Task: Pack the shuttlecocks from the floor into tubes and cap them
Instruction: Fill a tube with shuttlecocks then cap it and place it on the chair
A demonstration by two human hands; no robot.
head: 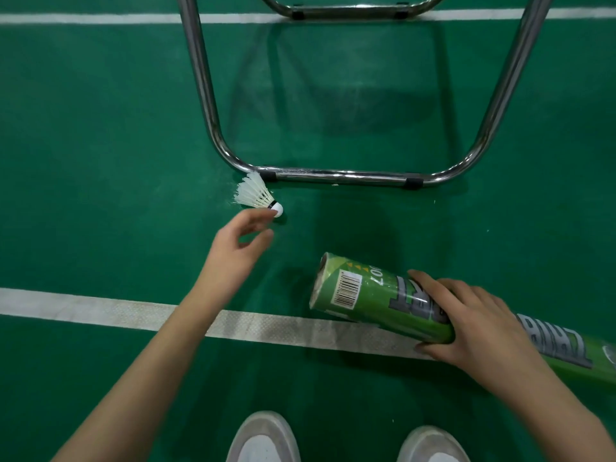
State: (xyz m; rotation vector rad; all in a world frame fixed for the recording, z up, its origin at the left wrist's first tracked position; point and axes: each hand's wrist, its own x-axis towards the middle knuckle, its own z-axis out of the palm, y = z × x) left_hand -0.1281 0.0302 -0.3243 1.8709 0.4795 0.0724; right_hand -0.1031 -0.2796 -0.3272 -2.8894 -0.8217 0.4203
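A white feather shuttlecock (256,194) lies on the green floor, its cork pointing right, just in front of a chrome frame. My left hand (238,248) reaches toward it with fingers loosely spread; a fingertip is at the cork, and nothing is held. My right hand (473,323) grips a long green shuttlecock tube (370,296) around its middle. The tube lies nearly level above the floor, and its end faces left toward the shuttlecock.
A bent chrome tube frame (336,177) with black feet stands on the floor right behind the shuttlecock. White court lines (100,308) cross the green floor near and far. My two grey shoes (266,438) show at the bottom edge.
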